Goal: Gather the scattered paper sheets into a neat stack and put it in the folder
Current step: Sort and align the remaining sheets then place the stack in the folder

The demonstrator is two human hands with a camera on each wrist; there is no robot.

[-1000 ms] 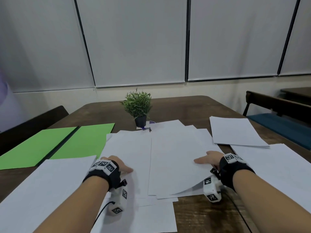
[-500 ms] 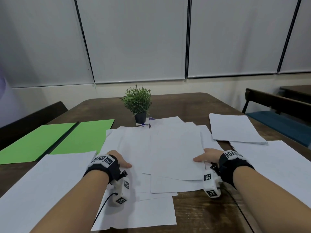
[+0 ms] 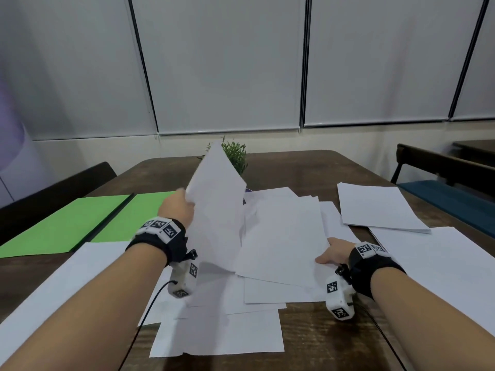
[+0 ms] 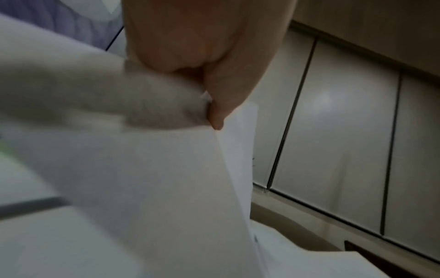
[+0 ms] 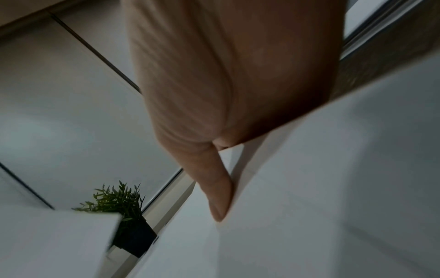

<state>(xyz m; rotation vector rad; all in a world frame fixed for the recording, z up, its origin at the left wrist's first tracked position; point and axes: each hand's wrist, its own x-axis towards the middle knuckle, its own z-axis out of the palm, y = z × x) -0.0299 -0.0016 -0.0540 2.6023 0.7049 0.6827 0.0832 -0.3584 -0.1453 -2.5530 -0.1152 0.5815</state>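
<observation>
White paper sheets (image 3: 281,236) lie overlapped in a loose pile at the table's middle. My left hand (image 3: 178,210) pinches the edge of a sheet (image 3: 218,210) and holds it lifted, tilted up on end over the pile's left side; the left wrist view shows the thumb (image 4: 221,105) clamped on this sheet (image 4: 142,178). My right hand (image 3: 334,254) grips the pile's right edge, thumb (image 5: 216,188) on top of the paper (image 5: 333,188), fingers hidden beneath. An open green folder (image 3: 80,223) lies flat at the left.
A small potted plant (image 3: 237,156) stands behind the pile, partly hidden by the lifted sheet. More sheets lie at the right (image 3: 380,210), far right (image 3: 455,277), near left (image 3: 53,290) and front (image 3: 222,336). A dark bench (image 3: 442,167) stands right of the wooden table (image 3: 308,170).
My left hand has risen off the pile's left side, taking a sheet up on end with it. The right hand stays at the pile's right edge.
</observation>
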